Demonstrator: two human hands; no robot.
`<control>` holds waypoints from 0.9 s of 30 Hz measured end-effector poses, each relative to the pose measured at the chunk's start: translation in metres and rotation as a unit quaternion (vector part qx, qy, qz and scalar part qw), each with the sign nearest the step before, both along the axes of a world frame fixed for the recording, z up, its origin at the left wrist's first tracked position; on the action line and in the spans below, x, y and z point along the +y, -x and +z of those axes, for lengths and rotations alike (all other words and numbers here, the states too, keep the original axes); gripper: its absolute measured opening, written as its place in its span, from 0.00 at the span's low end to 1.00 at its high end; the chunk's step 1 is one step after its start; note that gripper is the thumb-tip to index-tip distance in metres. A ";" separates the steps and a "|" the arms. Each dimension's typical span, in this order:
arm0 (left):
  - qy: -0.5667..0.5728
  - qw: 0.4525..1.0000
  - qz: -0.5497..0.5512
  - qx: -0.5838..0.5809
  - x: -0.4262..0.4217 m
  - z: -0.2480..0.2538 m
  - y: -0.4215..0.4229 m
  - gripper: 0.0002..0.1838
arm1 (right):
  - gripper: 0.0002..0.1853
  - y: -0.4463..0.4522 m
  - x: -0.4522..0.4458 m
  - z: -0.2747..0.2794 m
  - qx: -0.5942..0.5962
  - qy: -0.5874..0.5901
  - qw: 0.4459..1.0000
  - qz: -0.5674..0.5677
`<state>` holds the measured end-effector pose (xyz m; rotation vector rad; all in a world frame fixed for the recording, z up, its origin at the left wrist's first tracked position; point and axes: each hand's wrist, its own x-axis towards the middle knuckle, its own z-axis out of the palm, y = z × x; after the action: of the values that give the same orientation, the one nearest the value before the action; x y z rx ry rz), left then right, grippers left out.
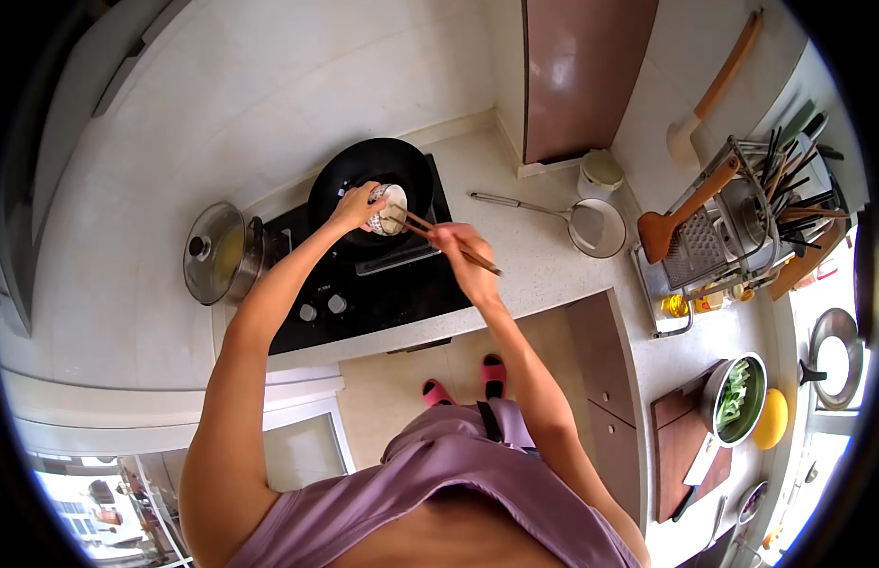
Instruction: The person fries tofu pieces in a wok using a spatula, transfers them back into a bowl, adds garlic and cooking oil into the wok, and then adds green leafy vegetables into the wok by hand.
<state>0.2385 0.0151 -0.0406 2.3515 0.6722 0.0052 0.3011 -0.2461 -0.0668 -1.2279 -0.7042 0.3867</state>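
Note:
Over the black wok (349,168), my left hand (356,206) is closed around a small patterned bowl (390,201), tilted so its white inside faces right. Some pale contents show in the bowl, too small to name. A pair of wooden chopsticks (477,259) is gripped in my right hand (461,248), and their tips reach into the bowl. The wok stands on a black gas stove (392,301) with two knobs at its front.
Left of the stove stands a glass-lidded pot (212,260). On the counter to the right lie a long-handled strainer (515,202), a lidded jar (602,172) and a white bowl (599,227). Farther right are a utensil rack (690,254), a cutting board (672,454), a knife (702,461) and a bowl of greens (754,431).

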 end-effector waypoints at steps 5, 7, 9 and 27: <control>-0.042 0.999 -0.006 0.025 0.006 0.004 0.005 0.29 | 0.09 0.005 0.025 0.008 -0.102 0.016 0.994 -0.021; -0.059 0.998 -0.007 0.037 0.004 0.012 0.010 0.29 | 0.07 0.006 0.023 0.013 -0.128 0.022 0.991 -0.023; -0.106 0.993 0.003 0.049 0.002 0.019 0.012 0.30 | 0.06 0.006 0.022 0.018 -0.124 0.055 0.990 -0.030; -0.156 0.987 0.004 0.037 0.011 0.029 0.019 0.29 | 0.06 0.015 0.040 0.027 -0.150 0.021 0.988 0.002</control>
<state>0.2195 0.0262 -0.0113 2.6592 0.7639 0.0299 0.2863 -0.2062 -0.0395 -1.3392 -0.9598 0.2219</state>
